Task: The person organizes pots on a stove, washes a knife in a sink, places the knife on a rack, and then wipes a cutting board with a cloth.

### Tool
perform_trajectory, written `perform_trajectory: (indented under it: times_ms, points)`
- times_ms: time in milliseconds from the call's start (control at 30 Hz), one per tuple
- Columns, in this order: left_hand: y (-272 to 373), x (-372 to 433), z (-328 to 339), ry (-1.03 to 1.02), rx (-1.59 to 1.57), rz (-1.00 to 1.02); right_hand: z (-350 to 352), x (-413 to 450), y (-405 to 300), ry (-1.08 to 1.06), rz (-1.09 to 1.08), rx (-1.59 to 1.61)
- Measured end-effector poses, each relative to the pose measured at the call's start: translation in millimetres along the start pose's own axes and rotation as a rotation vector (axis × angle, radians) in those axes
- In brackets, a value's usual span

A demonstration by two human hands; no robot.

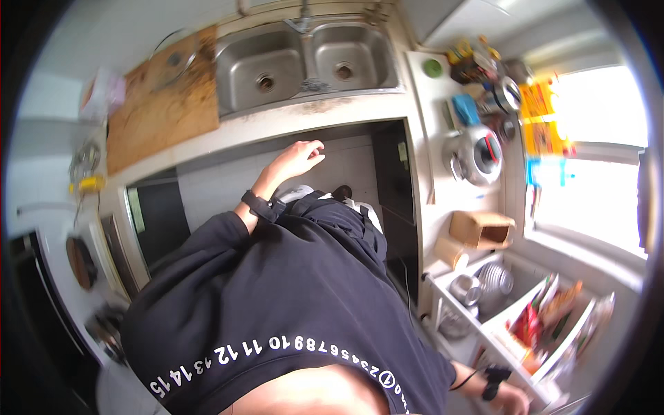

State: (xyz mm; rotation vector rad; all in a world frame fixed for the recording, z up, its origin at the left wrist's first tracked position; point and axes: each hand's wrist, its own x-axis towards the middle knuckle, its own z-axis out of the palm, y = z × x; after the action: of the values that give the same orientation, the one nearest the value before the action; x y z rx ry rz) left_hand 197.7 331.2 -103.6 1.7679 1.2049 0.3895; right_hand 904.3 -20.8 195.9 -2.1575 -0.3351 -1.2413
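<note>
My left hand (pixel 296 160), with a black band on its wrist, is raised in front of my body, below the sink's front edge in the picture. It holds nothing; its fingers are loosely bent, with the thumb apart. At the bottom right edge is my right hand (pixel 511 400), also with a black wristband. It is blurred and partly cut off, beside the white storage rack (pixel 480 328), and whether it holds something cannot be told. A steel double sink (pixel 306 65) lies ahead of me, with a stained wooden board (pixel 166 106) to its left.
A steel kettle (pixel 474 155) and a cardboard box (pixel 480 228) stand on the right counter (pixel 433 145). Yellow containers (pixel 542 119) are by the window. Glassware (pixel 495 277) and packets (pixel 529 324) fill the rack. A round pan-like object (pixel 80 262) hangs at left.
</note>
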Motion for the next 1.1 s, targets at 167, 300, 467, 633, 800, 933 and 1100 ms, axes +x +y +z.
perform_trajectory:
  times_ms: [167,300,467,633,800,933,1100]
  points:
    - [16,-13,-5,0.145,-0.004,-0.042,43,-51,-127,0.211,-0.151,0.365]
    - [16,3,-13,0.216,-0.189,0.026,56,-143,-267,0.133,-0.281,0.796]
    - [4,28,-58,0.215,-0.538,0.034,63,-337,-454,-0.356,-0.522,0.972]
    - [-3,55,-132,0.209,-0.886,0.02,7,-519,-589,-1.323,-0.254,1.462]
    - [-50,89,-182,0.44,-0.913,-0.105,-34,-612,-666,-1.674,-0.598,1.401]
    - [-118,119,-203,0.795,-0.82,-0.241,-16,-645,-709,-1.763,-0.634,1.355]
    - [-147,143,-250,0.648,-0.47,-0.437,64,-683,-761,-1.651,-0.832,1.13]
